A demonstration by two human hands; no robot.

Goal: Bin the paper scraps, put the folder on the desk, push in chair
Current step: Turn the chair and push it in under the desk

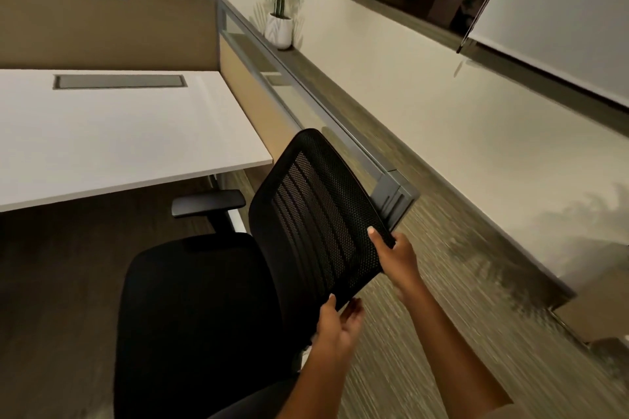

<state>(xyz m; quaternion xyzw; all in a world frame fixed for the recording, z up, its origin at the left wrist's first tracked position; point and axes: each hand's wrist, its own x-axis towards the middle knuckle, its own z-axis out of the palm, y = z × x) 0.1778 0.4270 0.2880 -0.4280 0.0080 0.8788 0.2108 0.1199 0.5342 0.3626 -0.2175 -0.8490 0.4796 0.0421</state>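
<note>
A black office chair (190, 309) with a mesh backrest (316, 214) stands in front of the white desk (112, 146), its seat out from under the desktop. My right hand (396, 257) grips the upper right corner of the backrest, thumb over the front of the mesh. My left hand (337, 323) holds the backrest's top edge lower down, thumb on the mesh and fingers behind it. No folder or paper scraps are in view.
A grey cable hatch (119, 82) is set into the desktop. A tan partition (109, 27) with a number sign backs the desk, and a glass-topped side panel (306, 112) runs along its right. A potted plant (280, 27) stands by the wall. Wood-look floor stretches to the right.
</note>
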